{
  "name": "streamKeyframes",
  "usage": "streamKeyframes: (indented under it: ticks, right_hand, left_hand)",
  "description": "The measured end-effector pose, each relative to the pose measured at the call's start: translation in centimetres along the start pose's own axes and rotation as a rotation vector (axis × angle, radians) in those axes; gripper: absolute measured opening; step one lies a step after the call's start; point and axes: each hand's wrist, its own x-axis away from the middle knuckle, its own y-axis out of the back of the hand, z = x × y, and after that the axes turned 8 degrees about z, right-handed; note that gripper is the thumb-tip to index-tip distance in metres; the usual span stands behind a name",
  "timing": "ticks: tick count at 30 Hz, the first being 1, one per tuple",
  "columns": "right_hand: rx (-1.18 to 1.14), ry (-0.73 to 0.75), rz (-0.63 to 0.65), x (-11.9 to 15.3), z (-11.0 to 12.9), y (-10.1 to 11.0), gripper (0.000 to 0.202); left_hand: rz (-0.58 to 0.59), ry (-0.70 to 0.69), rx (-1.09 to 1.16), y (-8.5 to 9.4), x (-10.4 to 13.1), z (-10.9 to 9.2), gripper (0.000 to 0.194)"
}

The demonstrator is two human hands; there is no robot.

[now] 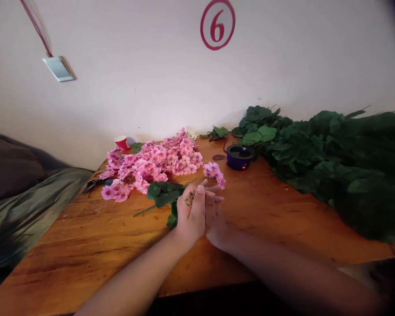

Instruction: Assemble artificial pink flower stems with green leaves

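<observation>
My left hand (191, 210) and my right hand (214, 220) press together palm to palm above the wooden table. Thin brownish-green stems (189, 199) show by the thumb of the left hand, which is closed around them. The fingers of the right hand are stretched out flat against the left. Just beyond the fingertips is a small sprig of pink artificial flowers (214, 172); the hands hide where its stem runs. Green artificial leaves (164, 194) on a stem lie beside the left hand, partly behind it.
A heap of pink artificial flowers (158, 159) lies at the back left, near a red paper cup (121, 142). A small dark blue pot (239, 157) with a lit red light stands behind the hands. Piled green leaves (316, 145) cover the right side of the table (118, 250).
</observation>
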Motion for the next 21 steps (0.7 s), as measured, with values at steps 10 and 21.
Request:
streamKeyframes:
  ticks: [10, 21]
  right_hand:
    - [0.139, 0.231, 0.021, -0.6, 0.9, 1.0, 0.051]
    - [-0.019, -0.108, -0.257, -3.7, 1.8, 3.7, 0.06]
  left_hand:
    - [0.041, 0.069, 0.069, -0.1, -0.6, -0.4, 0.038]
    - [-0.356, -0.288, 0.146, 2.9, -2.7, -1.4, 0.023]
